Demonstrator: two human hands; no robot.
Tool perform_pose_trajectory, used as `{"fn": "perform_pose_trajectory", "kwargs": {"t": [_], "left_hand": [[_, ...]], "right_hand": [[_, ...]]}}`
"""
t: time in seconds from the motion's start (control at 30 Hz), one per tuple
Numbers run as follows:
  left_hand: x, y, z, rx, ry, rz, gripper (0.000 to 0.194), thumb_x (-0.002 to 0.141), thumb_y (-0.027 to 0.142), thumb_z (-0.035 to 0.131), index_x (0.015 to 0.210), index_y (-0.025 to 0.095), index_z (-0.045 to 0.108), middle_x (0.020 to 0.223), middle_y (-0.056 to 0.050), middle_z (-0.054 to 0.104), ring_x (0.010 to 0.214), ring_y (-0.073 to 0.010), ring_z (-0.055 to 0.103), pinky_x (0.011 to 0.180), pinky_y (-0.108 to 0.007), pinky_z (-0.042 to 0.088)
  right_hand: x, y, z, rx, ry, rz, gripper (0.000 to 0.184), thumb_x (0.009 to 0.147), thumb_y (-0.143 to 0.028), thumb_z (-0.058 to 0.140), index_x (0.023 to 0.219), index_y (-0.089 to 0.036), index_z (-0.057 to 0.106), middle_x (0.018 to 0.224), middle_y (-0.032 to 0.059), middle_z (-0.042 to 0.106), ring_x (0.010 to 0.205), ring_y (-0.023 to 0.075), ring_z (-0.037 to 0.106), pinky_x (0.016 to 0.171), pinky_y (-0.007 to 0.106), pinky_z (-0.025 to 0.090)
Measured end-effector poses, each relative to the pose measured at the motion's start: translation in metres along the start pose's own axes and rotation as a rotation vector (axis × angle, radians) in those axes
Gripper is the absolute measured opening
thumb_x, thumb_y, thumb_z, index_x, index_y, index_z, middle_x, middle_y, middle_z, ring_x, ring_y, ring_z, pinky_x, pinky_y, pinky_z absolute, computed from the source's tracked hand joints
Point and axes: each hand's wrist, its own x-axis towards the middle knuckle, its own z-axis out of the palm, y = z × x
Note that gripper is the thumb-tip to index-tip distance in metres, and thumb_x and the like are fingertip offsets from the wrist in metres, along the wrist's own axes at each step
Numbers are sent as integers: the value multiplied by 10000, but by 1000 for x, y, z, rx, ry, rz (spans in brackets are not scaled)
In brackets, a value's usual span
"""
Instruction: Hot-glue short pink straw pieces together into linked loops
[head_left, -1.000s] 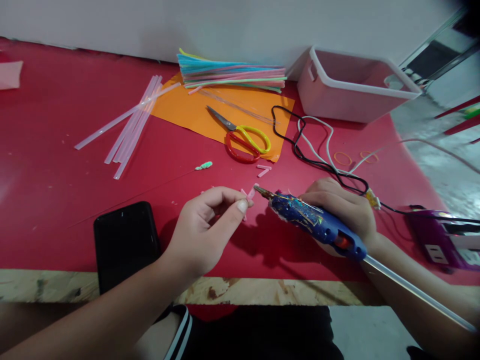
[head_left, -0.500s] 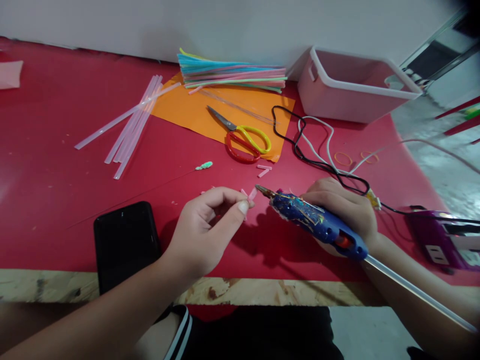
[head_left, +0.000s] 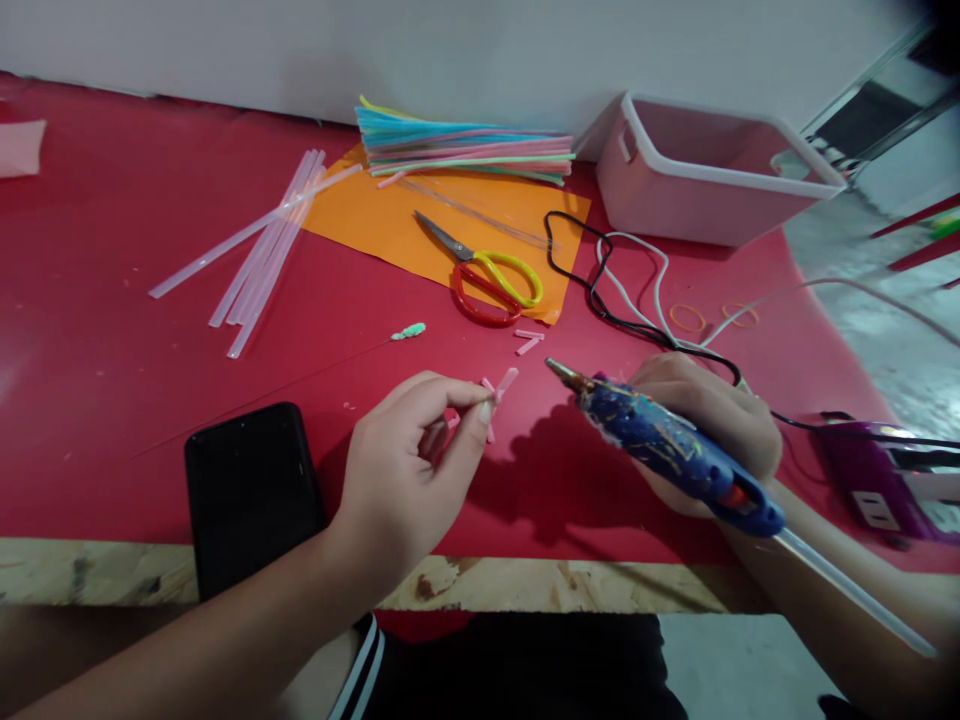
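My left hand [head_left: 409,470] pinches small pink straw pieces [head_left: 501,386] between thumb and fingers, just above the red table [head_left: 112,380]. My right hand [head_left: 712,415] grips a blue hot glue gun [head_left: 667,450] with a clear glue stick out of its back. The gun's metal nozzle [head_left: 559,372] points left and sits a short way right of the pink pieces, not touching them. Two more pink straw bits [head_left: 528,340] lie on the table behind.
A black phone [head_left: 251,490] lies near the front edge. Scissors [head_left: 487,275] rest on orange paper [head_left: 390,225], with coloured straws [head_left: 465,150] behind. Clear glue sticks [head_left: 262,245] lie left; a white bin [head_left: 705,170], cables [head_left: 637,300] and a purple power strip [head_left: 892,475] are right.
My right hand has drawn the glue gun back to the right, opening a gap between the nozzle and the pink pieces. My left hand has barely moved.
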Motion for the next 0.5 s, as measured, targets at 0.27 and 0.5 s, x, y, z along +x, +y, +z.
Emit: {"fn": "perform_pose_trajectory", "kwargs": {"t": [0.27, 0.5], "left_hand": [[0, 4, -4, 172, 39, 294, 131, 933, 75, 618, 949, 171, 706, 876, -35, 709, 778, -135, 634, 716, -257, 504], [3, 4, -5, -6, -27, 271, 155, 960, 89, 583, 947, 214, 675, 926, -40, 706, 879, -171, 638, 828, -310, 513]], "right_hand": [[5, -2, 0, 74, -74, -90, 181, 995, -277, 535, 1084, -222, 683, 793, 42, 617, 745, 207, 603, 701, 416, 486], [2, 1, 2, 113, -125, -121, 182, 950, -242, 574, 1070, -184, 698, 809, 56, 606, 758, 212, 606, 706, 425, 475]]}}
